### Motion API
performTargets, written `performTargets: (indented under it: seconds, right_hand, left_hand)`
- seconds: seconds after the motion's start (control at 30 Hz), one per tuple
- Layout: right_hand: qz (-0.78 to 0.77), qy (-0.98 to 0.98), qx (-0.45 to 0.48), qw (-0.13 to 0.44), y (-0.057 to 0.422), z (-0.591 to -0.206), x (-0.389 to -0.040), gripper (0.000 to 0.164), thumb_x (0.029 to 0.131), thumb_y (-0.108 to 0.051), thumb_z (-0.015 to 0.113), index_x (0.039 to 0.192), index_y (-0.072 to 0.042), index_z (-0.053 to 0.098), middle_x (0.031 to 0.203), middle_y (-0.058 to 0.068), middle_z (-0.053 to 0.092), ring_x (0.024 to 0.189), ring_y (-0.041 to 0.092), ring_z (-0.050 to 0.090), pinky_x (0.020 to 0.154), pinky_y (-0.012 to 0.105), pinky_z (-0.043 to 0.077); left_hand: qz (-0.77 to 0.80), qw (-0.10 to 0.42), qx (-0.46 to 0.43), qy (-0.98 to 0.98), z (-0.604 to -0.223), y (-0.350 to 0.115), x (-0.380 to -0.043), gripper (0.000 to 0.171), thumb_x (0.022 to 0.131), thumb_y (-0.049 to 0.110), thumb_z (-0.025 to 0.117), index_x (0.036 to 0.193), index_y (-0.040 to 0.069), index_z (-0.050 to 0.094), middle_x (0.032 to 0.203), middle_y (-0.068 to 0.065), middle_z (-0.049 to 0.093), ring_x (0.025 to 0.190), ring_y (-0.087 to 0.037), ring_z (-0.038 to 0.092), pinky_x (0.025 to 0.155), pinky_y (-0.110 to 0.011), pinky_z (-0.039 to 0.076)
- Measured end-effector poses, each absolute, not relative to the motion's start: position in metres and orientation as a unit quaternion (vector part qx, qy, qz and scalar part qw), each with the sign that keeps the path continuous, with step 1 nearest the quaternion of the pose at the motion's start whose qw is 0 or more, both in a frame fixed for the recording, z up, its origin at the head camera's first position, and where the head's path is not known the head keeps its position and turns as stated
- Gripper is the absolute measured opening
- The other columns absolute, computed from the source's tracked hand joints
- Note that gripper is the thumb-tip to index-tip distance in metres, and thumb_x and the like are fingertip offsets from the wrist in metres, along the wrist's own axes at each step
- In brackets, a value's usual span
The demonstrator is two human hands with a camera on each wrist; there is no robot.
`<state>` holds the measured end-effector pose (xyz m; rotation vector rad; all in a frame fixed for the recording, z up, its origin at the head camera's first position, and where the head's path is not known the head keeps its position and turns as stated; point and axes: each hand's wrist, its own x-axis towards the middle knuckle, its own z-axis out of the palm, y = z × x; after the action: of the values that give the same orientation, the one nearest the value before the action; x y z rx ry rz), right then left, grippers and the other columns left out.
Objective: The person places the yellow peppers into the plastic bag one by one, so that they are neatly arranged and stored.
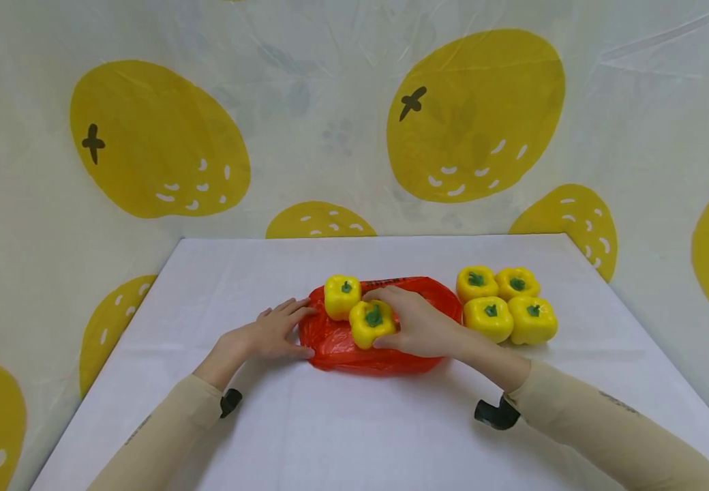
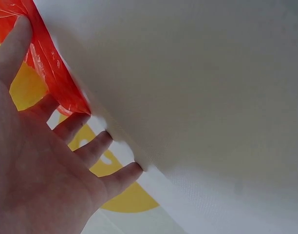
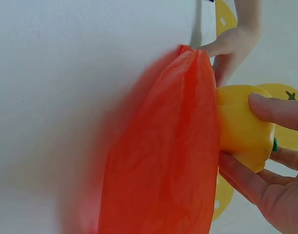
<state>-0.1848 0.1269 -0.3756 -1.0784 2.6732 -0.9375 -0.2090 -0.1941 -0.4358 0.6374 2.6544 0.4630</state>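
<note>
My right hand (image 1: 420, 324) grips a yellow bell pepper (image 1: 367, 331) with a green stem, thumb on the near side and fingers on the far side. In the right wrist view the held pepper (image 3: 241, 124) is just above the edge of a red plastic bag (image 3: 171, 146). The bag (image 1: 336, 348) lies spread on the table, and a second yellow pepper (image 1: 341, 298) sits on its left part, beside the held one. At the bag's left end rests my left hand (image 1: 275, 333), fingers spread. The left wrist view shows its thumb (image 2: 17, 41) touching the red plastic.
Several more yellow bell peppers (image 1: 491, 319) stand in a close cluster right of the bag, near my right forearm. A white cloth covers the table (image 1: 354, 429). Behind it hangs a pale curtain (image 1: 318, 102) printed with large yellow fruit.
</note>
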Motion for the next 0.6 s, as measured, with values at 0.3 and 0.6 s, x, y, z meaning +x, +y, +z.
performTargets:
  seconds: [0.3,0.6]
  right_hand:
    - [-0.314,0.888,-0.33,0.068,0.111,-0.383,-0.181,0.067,0.085,-0.02,0.086,0.144,-0.012,0.054,0.141,0.006,0.057,0.13,0.024,0.052,0.103,0.05,0.05]
    - [-0.324,0.893,-0.302,0.072,0.097,-0.392,-0.177,0.067,0.084,-0.02,0.087,0.143,-0.011,0.056,0.14,0.009,0.056,0.128,0.027,0.053,0.106,0.053,0.047]
  left_hand:
    - [0.165,0.183,0.227,0.942,-0.436,-0.194,-0.209,0.086,0.086,0.055,0.076,0.157,0.021,0.041,0.167,-0.01,0.026,0.153,-0.039,0.016,0.116,-0.072,0.014]
    - [0.167,0.189,0.221,0.942,-0.437,-0.193,-0.209,0.086,0.086,0.055,0.076,0.157,0.021,0.041,0.167,-0.009,0.026,0.154,-0.038,0.015,0.116,-0.071,0.013]
